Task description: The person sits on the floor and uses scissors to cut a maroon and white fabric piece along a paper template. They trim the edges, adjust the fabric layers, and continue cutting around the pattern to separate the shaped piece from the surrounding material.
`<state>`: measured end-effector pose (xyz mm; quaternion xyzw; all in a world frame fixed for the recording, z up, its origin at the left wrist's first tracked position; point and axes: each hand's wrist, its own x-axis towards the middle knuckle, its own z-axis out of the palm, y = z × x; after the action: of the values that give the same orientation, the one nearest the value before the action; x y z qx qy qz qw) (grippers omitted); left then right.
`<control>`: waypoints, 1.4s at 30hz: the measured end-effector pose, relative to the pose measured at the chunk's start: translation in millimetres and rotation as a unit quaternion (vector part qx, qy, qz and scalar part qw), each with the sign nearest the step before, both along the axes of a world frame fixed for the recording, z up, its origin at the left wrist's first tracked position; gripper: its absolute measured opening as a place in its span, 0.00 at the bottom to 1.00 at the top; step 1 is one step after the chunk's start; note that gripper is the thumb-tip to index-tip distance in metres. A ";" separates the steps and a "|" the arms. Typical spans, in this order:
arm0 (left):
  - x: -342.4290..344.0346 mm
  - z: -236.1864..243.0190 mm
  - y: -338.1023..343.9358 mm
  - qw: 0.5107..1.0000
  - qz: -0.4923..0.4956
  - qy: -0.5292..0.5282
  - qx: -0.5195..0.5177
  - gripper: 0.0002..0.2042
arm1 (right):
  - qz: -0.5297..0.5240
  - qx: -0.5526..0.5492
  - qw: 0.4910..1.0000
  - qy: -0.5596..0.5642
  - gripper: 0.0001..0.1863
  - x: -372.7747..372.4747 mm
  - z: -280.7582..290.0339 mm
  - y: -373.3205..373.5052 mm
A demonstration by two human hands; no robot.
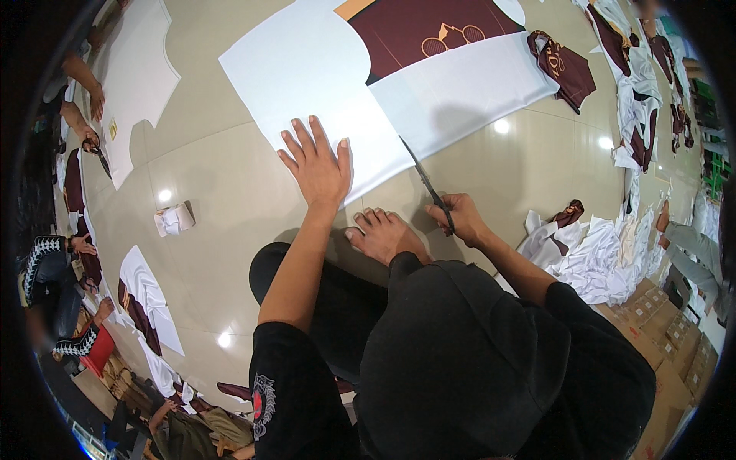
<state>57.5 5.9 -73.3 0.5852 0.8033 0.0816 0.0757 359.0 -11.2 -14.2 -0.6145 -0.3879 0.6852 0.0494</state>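
A large white cloth (pixel 307 69) is spread on the floor in front of me. It borders a maroon printed panel (pixel 399 34) with orange outlines, partly covered by a white strip (pixel 468 88). My left hand (pixel 316 165) lies flat on the white cloth near its lower edge, fingers spread. In my right hand (pixel 458 217) is a pair of dark scissors (pixel 429 186), gripped by the handles. Their tip meets the cloth's edge where the white cloth and strip join. Whether the lower blade is under the cloth I cannot tell. A bunched maroon piece (pixel 567 70) lies at the strip's right end.
My bare foot (pixel 389 234) rests between my hands. White scraps (pixel 590 261) are heaped at right, beside cardboard (pixel 652 337). At far left, another person's hand holds scissors (pixel 100 157) at a pale cloth (pixel 138 69). A small white bundle (pixel 176 219) sits on the tiles.
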 end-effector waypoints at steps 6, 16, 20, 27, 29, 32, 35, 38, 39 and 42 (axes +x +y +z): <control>-0.2 2.1 -0.4 1.000 -0.001 0.000 0.009 0.39 | -0.017 -0.008 1.000 0.011 0.18 -2.0 -1.2 1.8; 0.1 1.7 -0.2 1.000 0.001 -0.006 0.011 0.39 | -0.027 0.012 0.999 0.034 0.18 -19.2 -8.0 18.2; 0.4 1.0 0.0 1.000 -0.001 -0.004 0.015 0.38 | -0.038 0.003 0.999 0.035 0.17 -21.8 -7.1 20.0; -0.1 0.6 0.2 1.000 0.001 0.005 -0.004 0.39 | -0.029 -0.001 0.999 0.035 0.16 -19.1 -11.0 20.6; 0.1 0.5 0.3 1.000 0.001 0.002 -0.005 0.39 | -0.027 -0.001 0.999 0.036 0.16 -17.9 -12.7 20.0; 0.5 1.1 0.4 1.000 0.000 0.003 0.006 0.39 | -0.021 0.005 0.999 0.032 0.16 -17.0 -12.5 19.7; 0.4 1.5 0.3 1.000 -0.002 0.003 0.016 0.38 | -0.018 0.007 0.999 0.030 0.17 -17.6 -10.0 20.5; 0.4 3.2 0.1 1.000 0.001 -0.007 0.006 0.39 | -0.020 0.008 0.999 0.041 0.19 -21.5 -7.2 23.8; 0.7 4.7 0.4 1.000 0.002 -0.013 0.000 0.39 | -0.021 0.008 0.999 0.050 0.20 -22.7 -8.2 26.8; 0.9 5.4 0.0 1.000 0.003 -0.012 0.000 0.39 | -0.028 0.012 0.998 0.059 0.21 -29.2 -9.2 33.8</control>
<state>58.3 5.9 -67.9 0.5814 0.8043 0.0882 0.0849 329.8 22.6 -23.4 -0.5830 -0.3753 0.7139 0.0984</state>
